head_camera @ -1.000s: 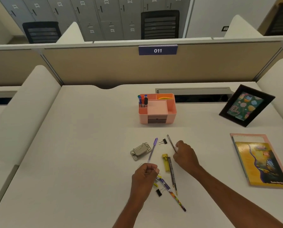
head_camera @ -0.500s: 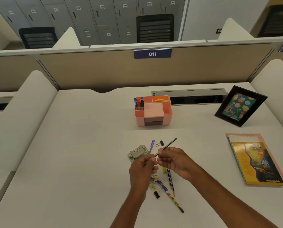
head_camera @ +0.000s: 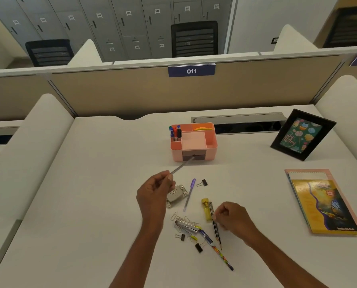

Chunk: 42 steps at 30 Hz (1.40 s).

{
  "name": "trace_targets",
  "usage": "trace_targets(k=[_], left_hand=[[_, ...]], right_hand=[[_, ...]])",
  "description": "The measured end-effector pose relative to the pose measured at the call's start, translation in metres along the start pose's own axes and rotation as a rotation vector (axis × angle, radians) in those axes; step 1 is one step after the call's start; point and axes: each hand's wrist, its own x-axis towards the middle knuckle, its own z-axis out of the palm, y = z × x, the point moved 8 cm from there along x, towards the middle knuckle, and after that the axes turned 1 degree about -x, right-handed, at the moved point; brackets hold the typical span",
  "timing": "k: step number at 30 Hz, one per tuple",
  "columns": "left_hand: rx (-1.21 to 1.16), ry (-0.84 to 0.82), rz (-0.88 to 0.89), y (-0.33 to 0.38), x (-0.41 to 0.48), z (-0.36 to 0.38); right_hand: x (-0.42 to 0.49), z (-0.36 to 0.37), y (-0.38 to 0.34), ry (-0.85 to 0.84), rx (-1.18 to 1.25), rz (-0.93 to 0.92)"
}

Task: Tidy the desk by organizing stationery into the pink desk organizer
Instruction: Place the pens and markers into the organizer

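Nearest the desk's (head_camera: 90, 204) front edge, a patterned pencil (head_camera: 223, 256) and small black binder clips (head_camera: 198, 247) are lying loose, with paper clips (head_camera: 184, 219) and a silver stapler (head_camera: 187, 226) just behind them. The right hand (head_camera: 233, 219), which was up at mid-desk half a second ago sharing the dark pencil with the left, is now dropping onto two dark pencils (head_camera: 216, 229) beside a yellow piece (head_camera: 205, 208). Its fingers are curling and their tips are meeting the shafts, but I cannot tell whether they are gripping yet.

The left hand (head_camera: 154, 194) is now carrying the pencil (head_camera: 181, 165) alone, pinching it near one end. It is lifting it above a grey metal gadget (head_camera: 176, 195), with the free end pointing at the pink desk organizer (head_camera: 212, 150). So the handover looks done, and one hand seems to be delivering while the other is collecting.

A purple pen (head_camera: 189, 194) and another binder clip (head_camera: 202, 182) are waiting beside the left hand. The path to the organizer is lying open across bare desk. The organizer is standing toward the far edge, holding markers (head_camera: 175, 132) in its far left compartment.

A notebook (head_camera: 327, 204) is lying by the right edge and a picture frame (head_camera: 302, 134) is leaning near the far right corner, both well apart from the route. The left half of the desk is giving wide room.
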Motion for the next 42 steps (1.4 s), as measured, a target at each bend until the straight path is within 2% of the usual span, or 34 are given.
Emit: trace_targets(k=[4, 9, 12, 20, 28, 31, 34, 36, 38, 42], left_hand=[[0.036, 0.011, 0.105, 0.029, 0.023, 0.001], [0.193, 0.039, 0.266, 0.064, 0.051, 0.009], [0.285, 0.050, 0.340, 0.077, 0.065, 0.017], [0.438, 0.054, 0.384, 0.088, 0.101, 0.038], [0.565, 0.056, 0.401, 0.086, 0.125, 0.050], [0.628, 0.047, 0.400, 0.081, 0.135, 0.055], [0.685, 0.024, 0.378, 0.075, 0.148, 0.062], [0.729, 0.013, 0.366, 0.071, 0.158, 0.067], [0.775, 0.005, 0.345, 0.066, 0.167, 0.073], [0.877, -0.028, 0.324, 0.056, 0.183, 0.083]], right_hand=[[-0.014, 0.006, 0.023, 0.051, -0.396, 0.001], [-0.026, 0.023, 0.028, 0.092, -0.595, -0.003], [-0.027, 0.028, 0.023, 0.102, -0.619, -0.034], [-0.033, 0.025, 0.031, 0.082, -0.573, -0.028], [-0.040, 0.013, 0.031, 0.200, -0.725, -0.141], [-0.039, 0.014, 0.037, 0.180, -0.813, -0.085], [-0.035, 0.012, 0.040, 0.185, -0.848, -0.170], [-0.040, 0.007, 0.032, 0.147, -0.848, -0.068], [-0.040, 0.000, 0.024, 0.246, -0.829, -0.078], [-0.042, -0.011, 0.019, 0.199, -0.727, -0.054]])
